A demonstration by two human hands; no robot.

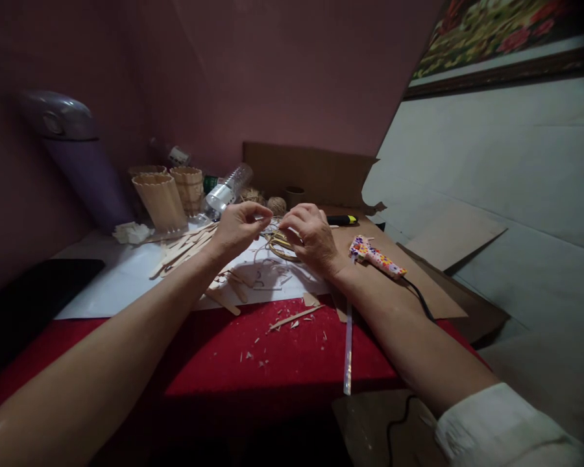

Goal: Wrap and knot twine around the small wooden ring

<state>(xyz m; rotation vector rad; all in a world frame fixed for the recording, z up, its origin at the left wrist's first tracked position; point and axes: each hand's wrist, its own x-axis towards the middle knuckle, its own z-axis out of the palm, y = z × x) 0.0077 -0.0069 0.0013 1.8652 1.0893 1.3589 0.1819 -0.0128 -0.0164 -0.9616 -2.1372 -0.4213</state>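
Observation:
My left hand (241, 228) is closed, with thumb and forefinger pinched together above the paper. Close beside it, my right hand (314, 237) has its fingers bent in toward the left fingertips. Whatever thin thing lies in either hand is too small to make out. Under and between the hands are a coil of yellowish strands (282, 250) and some loose thin string. Just behind the fingertips sits a ball of twine (276, 206). Flat wooden craft sticks (185, 250) lie in a pile left of my left hand.
Stick-walled cups (159, 201), a plastic bottle (228, 188) and a purple flask (85, 162) stand or lean at the left. At right, a flower-patterned glue gun (377, 256) rests on cardboard (418, 292), its cord trailing. A clear glue stick (348, 350) overhangs the red cloth (272, 363).

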